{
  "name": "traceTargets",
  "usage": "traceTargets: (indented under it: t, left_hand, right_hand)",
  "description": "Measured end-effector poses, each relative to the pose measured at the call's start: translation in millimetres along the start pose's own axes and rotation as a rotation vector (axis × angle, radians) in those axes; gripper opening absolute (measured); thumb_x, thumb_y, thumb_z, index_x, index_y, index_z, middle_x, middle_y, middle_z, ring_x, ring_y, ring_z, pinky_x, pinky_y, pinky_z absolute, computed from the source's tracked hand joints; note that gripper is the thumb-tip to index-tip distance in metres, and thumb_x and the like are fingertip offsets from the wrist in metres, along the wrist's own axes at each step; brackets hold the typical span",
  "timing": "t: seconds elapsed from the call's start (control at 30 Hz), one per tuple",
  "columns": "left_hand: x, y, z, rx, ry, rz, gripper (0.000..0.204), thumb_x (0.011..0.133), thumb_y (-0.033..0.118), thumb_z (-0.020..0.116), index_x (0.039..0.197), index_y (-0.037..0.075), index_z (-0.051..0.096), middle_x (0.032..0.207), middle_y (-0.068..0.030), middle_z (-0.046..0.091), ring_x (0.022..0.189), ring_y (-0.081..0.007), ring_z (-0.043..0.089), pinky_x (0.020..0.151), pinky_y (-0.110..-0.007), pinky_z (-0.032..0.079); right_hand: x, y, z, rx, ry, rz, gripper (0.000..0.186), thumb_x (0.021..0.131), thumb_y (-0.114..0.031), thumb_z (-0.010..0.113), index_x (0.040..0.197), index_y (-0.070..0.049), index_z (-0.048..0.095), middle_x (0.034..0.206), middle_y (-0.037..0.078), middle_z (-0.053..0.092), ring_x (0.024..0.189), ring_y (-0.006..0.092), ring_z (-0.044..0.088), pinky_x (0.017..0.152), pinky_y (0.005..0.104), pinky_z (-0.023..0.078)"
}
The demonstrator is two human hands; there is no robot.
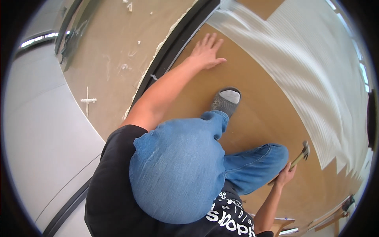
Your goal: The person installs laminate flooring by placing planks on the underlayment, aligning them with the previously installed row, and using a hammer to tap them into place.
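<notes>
Right now, my left hand (206, 51) is open, fingers spread, on or just above the brown board (260, 98), near the black rail (171, 41). My right hand (284, 176) grips the hammer (299, 159) by its handle, beside my bent knee (276, 154).

Left hand: the left hand (206, 51) lies palm down on the brown sheet (260, 104), fingers spread, just beside the black strip (167, 49).
Right hand: the right hand (284, 177) has its fingers wrapped around the handle of a hammer (300, 158), its metal head pointing up and away.
Foot: a dark slipper (221, 106) over a pale sock (230, 96), on the brown sheet.
Clothes: blue jeans (177, 170), black shirt (108, 185).
Right side: rumpled white wrapping (294, 65).
Left side: tan surface with a white cross-shaped blob (88, 100); white panel (39, 106).
</notes>
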State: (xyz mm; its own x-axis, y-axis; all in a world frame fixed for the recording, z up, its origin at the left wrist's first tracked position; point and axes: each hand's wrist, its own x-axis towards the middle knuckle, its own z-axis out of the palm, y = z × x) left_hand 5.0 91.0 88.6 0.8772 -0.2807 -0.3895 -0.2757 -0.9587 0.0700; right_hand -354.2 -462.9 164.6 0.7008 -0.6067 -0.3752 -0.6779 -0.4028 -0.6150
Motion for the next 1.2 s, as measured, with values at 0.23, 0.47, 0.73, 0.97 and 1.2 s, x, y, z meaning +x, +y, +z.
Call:
traceTargets:
  t: [0.23,0.47,0.73,0.97,1.2]
  left_hand:
    - [-62.9,-29.9,65.1,-0.088,0.143,-0.150,0.096,0.098,0.068,0.049,0.168,0.012,0.013,0.174,-0.0201,0.000,0.161,-0.0375,-0.002,0.129,-0.053,0.004]
    - [-92.1,-27.9,95.0,0.015,0.159,-0.115,0.085,0.102,0.052,0.052,0.165,0.005,0.019,0.172,-0.0248,0.010,0.160,-0.0405,0.006,0.130,-0.051,0.005]
    - [-27.3,25.5,24.3,-0.112,-0.005,-0.080,0.090,0.097,0.054,0.060,0.160,-0.002,0.029,0.168,-0.0297,0.020,0.157,-0.0426,0.017,0.130,-0.049,0.014]
    - [-3.2,-17.0,-7.7,0.045,0.004,-0.071,0.103,0.095,0.070,0.055,0.164,0.001,0.020,0.170,-0.0267,0.012,0.159,-0.0403,0.011,0.130,-0.046,0.014]
    - [17.8,-27.3,11.8,0.018,0.012,-0.097,0.111,0.095,0.074,0.051,0.166,0.003,0.006,0.172,-0.0241,-0.003,0.160,-0.0395,-0.002,0.130,-0.050,0.006]
  right_hand:
    - [-93.3,127.6,22.9,0.067,0.202,0.152,0.029,0.104,-0.024,0.061,0.121,-0.001,0.060,0.083,0.007,0.061,0.071,0.0176,0.059,0.066,0.0326,0.050]
    - [-109.5,144.9,25.8,-0.289,0.165,0.345,0.050,0.096,-0.022,0.066,0.139,0.003,0.055,0.125,0.025,0.064,0.114,0.0389,0.061,0.102,0.0452,0.047]
    - [137.4,92.2,-1.9,-0.427,0.455,-0.305,0.068,0.106,-0.039,0.053,0.152,0.009,0.040,0.161,0.032,0.034,0.152,0.0454,0.028,0.127,0.0512,0.019]
    - [194.4,56.5,101.4,-0.941,0.500,-0.053,0.085,0.106,-0.066,0.030,0.159,-0.001,0.032,0.165,0.021,0.034,0.151,0.0412,0.031,0.119,0.0605,0.027]
    - [206.9,58.4,105.7,-0.857,0.435,-0.028,0.087,0.105,-0.067,0.031,0.162,-0.002,0.026,0.170,0.020,0.023,0.156,0.0397,0.020,0.122,0.0589,0.021]
